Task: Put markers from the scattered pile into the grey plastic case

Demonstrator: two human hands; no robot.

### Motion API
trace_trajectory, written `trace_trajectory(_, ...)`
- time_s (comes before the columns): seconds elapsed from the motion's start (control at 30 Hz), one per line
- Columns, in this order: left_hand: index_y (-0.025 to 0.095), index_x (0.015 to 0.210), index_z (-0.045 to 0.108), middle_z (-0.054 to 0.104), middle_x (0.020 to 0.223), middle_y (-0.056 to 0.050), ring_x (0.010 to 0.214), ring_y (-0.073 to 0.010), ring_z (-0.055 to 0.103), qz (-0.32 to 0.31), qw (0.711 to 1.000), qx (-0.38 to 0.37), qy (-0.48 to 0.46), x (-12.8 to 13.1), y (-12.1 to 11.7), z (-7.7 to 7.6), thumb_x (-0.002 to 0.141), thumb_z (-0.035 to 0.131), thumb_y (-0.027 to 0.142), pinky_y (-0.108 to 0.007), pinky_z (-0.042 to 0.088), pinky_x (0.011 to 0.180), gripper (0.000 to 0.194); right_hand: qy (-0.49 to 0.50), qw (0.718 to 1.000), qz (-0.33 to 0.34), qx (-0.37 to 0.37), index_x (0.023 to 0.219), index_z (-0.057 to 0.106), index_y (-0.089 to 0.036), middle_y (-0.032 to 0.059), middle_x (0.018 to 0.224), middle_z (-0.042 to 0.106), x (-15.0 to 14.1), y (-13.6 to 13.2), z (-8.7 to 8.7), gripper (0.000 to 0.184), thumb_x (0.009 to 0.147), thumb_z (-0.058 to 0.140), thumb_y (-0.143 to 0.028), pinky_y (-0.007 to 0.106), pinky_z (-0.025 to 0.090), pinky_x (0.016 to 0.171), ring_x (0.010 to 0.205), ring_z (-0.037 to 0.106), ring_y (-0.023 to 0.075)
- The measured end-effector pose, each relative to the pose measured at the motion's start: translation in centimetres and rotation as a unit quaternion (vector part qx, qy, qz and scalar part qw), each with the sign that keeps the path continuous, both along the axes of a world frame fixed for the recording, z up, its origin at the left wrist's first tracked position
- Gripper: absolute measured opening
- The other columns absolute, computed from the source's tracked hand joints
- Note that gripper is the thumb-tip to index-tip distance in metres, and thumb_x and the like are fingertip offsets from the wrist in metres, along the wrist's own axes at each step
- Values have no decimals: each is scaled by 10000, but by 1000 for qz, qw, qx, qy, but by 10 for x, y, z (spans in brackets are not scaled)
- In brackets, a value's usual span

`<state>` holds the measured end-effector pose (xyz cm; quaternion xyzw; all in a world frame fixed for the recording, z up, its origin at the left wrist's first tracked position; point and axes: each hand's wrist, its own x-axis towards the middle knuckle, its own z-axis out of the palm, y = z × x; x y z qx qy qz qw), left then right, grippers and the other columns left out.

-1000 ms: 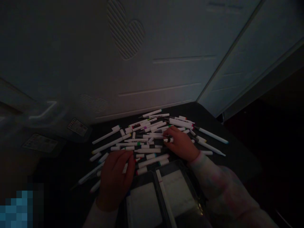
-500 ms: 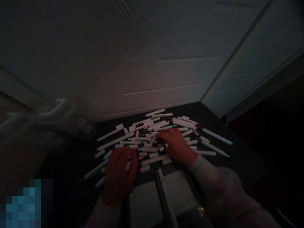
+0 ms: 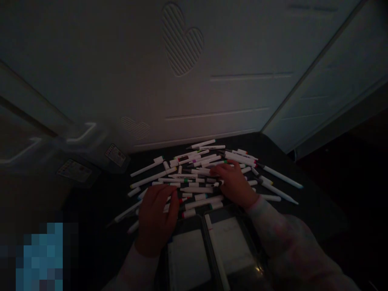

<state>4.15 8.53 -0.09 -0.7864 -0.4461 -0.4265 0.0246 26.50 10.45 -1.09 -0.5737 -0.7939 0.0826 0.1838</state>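
The scene is very dark. Several white marker pens (image 3: 200, 163) with coloured caps lie scattered on a dark surface (image 3: 303, 202). My left hand (image 3: 157, 218) rests palm down on pens at the near left of the pile, its fingers stretched out flat. My right hand (image 3: 235, 184) sits on the middle of the pile with its fingers curled, pinching a white marker (image 3: 216, 184) with a dark tip. Both arms wear pale sleeves.
A dark open case (image 3: 209, 250) with two pale compartments lies just in front of me, one pen (image 3: 216, 250) resting along its middle divider. White panelled doors (image 3: 182, 81) with heart cut-outs stand behind. Two clear packets (image 3: 74, 169) lie at the left.
My right hand has shifted slightly among the pens and keeps its pinch on a marker. My left hand stays flat on the pens. The camera view has drifted a little.
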Motion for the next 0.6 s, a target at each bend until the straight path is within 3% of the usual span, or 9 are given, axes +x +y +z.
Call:
trace_trajectory(0.33,165,850,539,558,796,-38,769,-139,546,2,1000,2,3,1,0,2,772,516,91,-270,464,709,110,23,999,30,-7,856,514,-204,19,909,652,-1,-2,-2,456,475,388,14,420,176,955,926,547,188)
trace_trajectory(0.6,161,848,547,562,798,-37,772,-137,545,-2,1000,-6,-3,0,0,1,771,516,87,-270,458,718,111,38,999,23,-13,830,503,-189,13,790,653,0,-3,-1,423,474,393,13,375,246,880,825,538,188)
